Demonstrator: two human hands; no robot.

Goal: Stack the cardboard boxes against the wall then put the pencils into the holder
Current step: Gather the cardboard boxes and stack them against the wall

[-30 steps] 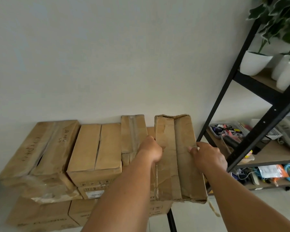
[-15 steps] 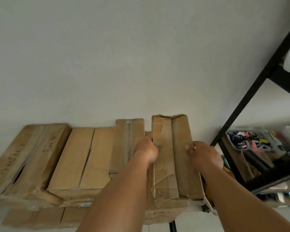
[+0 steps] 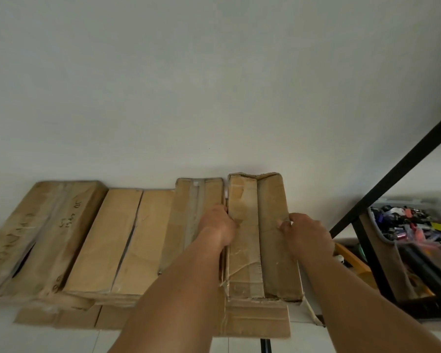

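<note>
A long narrow cardboard box (image 3: 261,240) with a worn taped top lies on the stack at the right, its far end at the white wall. My left hand (image 3: 218,224) grips its left edge and my right hand (image 3: 306,233) grips its right edge. Beside it to the left lie another narrow box (image 3: 189,212), a wider box (image 3: 127,240) and a box with handwriting (image 3: 36,233), all on top of lower boxes (image 3: 257,319). No pencils or holder can be made out.
A black metal shelf frame (image 3: 392,174) stands at the right, close to the held box. On it sits a grey bin (image 3: 418,222) full of small coloured items. The white wall is directly behind the boxes. Pale floor tiles show at the bottom.
The view has moved closer and tilted down, so the plants and upper shelf left the frame. The held box sits lower on the stack, and both hands keep their grip.
</note>
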